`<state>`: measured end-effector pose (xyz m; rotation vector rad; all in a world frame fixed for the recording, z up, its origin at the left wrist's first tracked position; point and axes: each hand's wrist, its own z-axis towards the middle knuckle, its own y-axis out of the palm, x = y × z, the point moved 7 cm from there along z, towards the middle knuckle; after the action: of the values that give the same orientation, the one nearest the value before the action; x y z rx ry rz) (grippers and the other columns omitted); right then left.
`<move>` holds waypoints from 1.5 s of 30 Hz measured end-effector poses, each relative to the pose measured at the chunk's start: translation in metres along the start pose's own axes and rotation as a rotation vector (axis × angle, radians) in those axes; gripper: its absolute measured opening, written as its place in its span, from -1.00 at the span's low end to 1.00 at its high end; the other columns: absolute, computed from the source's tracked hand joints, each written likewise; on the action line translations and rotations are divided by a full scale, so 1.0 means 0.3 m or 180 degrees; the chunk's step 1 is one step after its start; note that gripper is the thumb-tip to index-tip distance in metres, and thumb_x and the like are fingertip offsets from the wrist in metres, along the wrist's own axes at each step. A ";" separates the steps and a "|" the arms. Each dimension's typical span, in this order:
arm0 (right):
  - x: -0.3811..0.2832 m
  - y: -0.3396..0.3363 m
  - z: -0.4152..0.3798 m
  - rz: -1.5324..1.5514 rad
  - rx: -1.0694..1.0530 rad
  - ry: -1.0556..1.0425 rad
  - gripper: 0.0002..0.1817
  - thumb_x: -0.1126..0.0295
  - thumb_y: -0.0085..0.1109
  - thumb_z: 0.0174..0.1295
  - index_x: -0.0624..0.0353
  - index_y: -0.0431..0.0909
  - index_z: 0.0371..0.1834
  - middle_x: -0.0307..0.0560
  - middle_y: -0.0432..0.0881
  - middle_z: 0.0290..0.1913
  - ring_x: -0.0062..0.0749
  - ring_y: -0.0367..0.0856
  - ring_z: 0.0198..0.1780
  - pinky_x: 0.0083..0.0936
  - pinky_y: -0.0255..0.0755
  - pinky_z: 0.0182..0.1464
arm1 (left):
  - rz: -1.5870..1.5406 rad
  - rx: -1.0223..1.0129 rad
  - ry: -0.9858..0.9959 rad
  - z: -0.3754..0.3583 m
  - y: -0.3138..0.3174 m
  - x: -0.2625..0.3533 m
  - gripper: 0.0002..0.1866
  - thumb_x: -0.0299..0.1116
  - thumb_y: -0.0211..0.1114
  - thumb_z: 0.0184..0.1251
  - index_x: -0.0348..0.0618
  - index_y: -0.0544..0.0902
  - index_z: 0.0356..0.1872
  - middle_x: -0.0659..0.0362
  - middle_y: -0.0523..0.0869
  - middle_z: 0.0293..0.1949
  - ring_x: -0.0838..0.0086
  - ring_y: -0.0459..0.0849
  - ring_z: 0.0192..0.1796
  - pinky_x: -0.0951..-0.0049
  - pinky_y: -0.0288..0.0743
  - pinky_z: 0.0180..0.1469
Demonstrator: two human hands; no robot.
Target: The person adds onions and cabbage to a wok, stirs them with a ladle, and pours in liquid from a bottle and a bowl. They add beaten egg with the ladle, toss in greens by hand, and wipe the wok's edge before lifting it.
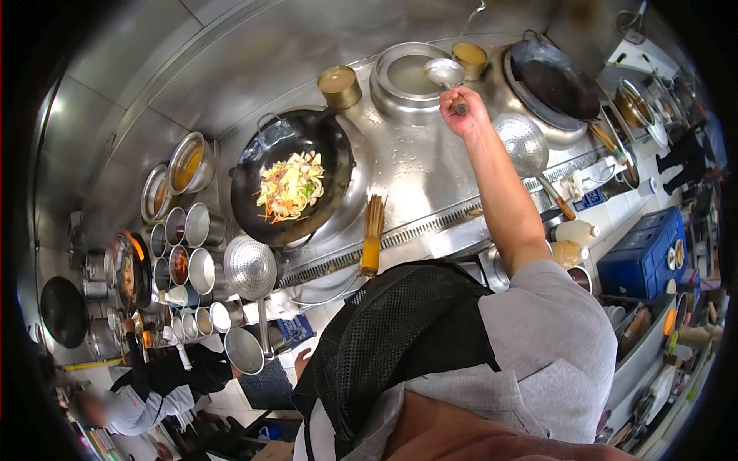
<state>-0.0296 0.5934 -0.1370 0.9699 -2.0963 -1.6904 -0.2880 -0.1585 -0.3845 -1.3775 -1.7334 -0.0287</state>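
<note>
My right hand [464,112] is wrapped round the wooden-ended handle of a metal ladle [443,72]. The ladle's bowl is over the right rim of a metal pot [384,96] of cloudy liquid, next to a tin of yellowish liquid [469,57]. To the left, shredded vegetables or noodles [290,187] lie in a black wok [338,207] on the stove. My left hand [302,361] hangs low at my side, partly hidden by my body; the fingers that show look loosely apart, with nothing visible in them.
A bamboo brush [373,238] lies at the stove's front edge. Perforated skimmers [250,267] rest left and right. Several seasoning pots [204,223] stand left. A second wok [550,73] is tilted at right. A co-worker [157,399] stands at lower left, near a blue crate [638,253] opposite.
</note>
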 end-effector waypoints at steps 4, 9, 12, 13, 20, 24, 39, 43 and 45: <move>0.004 0.007 0.002 0.0077 -0.0004 0.0049 -0.92 0.56 -0.07 0.17 0.21 0.26 -0.31 -0.19 0.35 -0.50 -0.51 0.42 -0.55 -0.57 0.44 -0.49 | -0.0074 0.0137 -0.0076 -0.002 -0.004 -0.017 -0.64 -0.32 0.36 0.20 -0.33 0.56 -0.05 0.05 0.75 -0.30 0.49 0.68 -0.28 0.54 0.51 -0.13; 0.005 0.025 -0.027 0.0018 0.0012 -0.0026 -0.93 0.57 -0.11 0.19 0.22 0.23 -0.41 -0.21 0.32 -0.54 -0.54 0.41 -0.55 -0.61 0.38 -0.48 | -0.0090 0.0281 -0.0122 -0.011 -0.049 -0.013 -0.64 -0.30 0.38 0.20 -0.32 0.57 -0.07 0.06 0.75 -0.30 0.49 0.69 -0.27 0.55 0.52 -0.13; -0.009 0.021 -0.028 0.0023 0.0027 -0.0060 -0.93 0.56 -0.08 0.18 0.22 0.25 -0.31 -0.17 0.35 -0.50 -0.51 0.43 -0.55 -0.59 0.44 -0.50 | -0.0035 0.0315 -0.0104 0.001 -0.075 0.008 -0.64 -0.30 0.37 0.20 -0.32 0.57 -0.08 0.06 0.75 -0.30 0.49 0.70 -0.27 0.54 0.52 -0.13; -0.013 0.019 -0.027 -0.0006 0.0014 -0.0086 -0.93 0.56 -0.08 0.19 0.23 0.25 -0.32 -0.17 0.35 -0.50 -0.51 0.43 -0.55 -0.59 0.44 -0.50 | -0.0019 0.0325 -0.0102 0.002 -0.081 0.013 -0.64 -0.30 0.37 0.20 -0.32 0.57 -0.08 0.06 0.75 -0.31 0.49 0.70 -0.27 0.54 0.52 -0.13; -0.031 0.022 -0.025 -0.0039 0.0113 -0.0068 -0.95 0.56 -0.09 0.20 0.23 0.25 -0.34 -0.17 0.35 -0.51 -0.51 0.42 -0.54 -0.59 0.44 -0.51 | 0.0048 0.0377 -0.0171 -0.035 -0.092 -0.004 -0.65 -0.30 0.37 0.20 -0.33 0.58 -0.09 0.06 0.75 -0.31 0.49 0.70 -0.27 0.54 0.52 -0.13; -0.042 0.020 -0.022 -0.0047 0.0118 -0.0093 -0.95 0.57 -0.10 0.20 0.23 0.25 -0.34 -0.16 0.35 -0.52 -0.51 0.41 -0.55 -0.60 0.43 -0.51 | 0.0105 0.0372 -0.0235 -0.067 -0.097 -0.028 -0.66 -0.30 0.37 0.20 -0.33 0.58 -0.10 0.06 0.75 -0.32 0.48 0.70 -0.27 0.54 0.52 -0.13; -0.076 0.013 0.005 0.0058 0.0019 -0.0022 -0.97 0.56 -0.08 0.18 0.24 0.29 -0.38 -0.16 0.37 -0.51 -0.50 0.43 -0.54 -0.56 0.44 -0.49 | 0.0319 0.0261 -0.0301 -0.061 -0.088 -0.017 -0.67 -0.29 0.36 0.20 -0.33 0.60 -0.14 0.06 0.75 -0.33 0.48 0.70 -0.28 0.53 0.52 -0.13; -0.081 0.019 0.003 0.0054 0.0069 -0.0044 -0.97 0.55 -0.08 0.17 0.23 0.30 -0.38 -0.17 0.37 -0.53 -0.50 0.42 -0.55 -0.57 0.43 -0.50 | 0.0380 0.0261 -0.0324 -0.057 -0.101 -0.014 -0.68 -0.29 0.36 0.20 -0.33 0.60 -0.15 0.06 0.75 -0.33 0.47 0.70 -0.28 0.53 0.53 -0.13; -0.083 0.021 0.004 0.0035 0.0027 -0.0066 -0.98 0.54 -0.08 0.17 0.23 0.30 -0.38 -0.17 0.37 -0.53 -0.50 0.42 -0.55 -0.57 0.43 -0.50 | 0.0405 0.0266 -0.0340 -0.059 -0.109 -0.016 -0.68 -0.29 0.36 0.20 -0.33 0.60 -0.15 0.06 0.75 -0.33 0.47 0.70 -0.28 0.52 0.53 -0.13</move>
<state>-0.0140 0.6110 -0.1265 0.9455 -2.1198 -1.6947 -0.3029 -0.1837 -0.3612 -1.4471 -1.7104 0.1889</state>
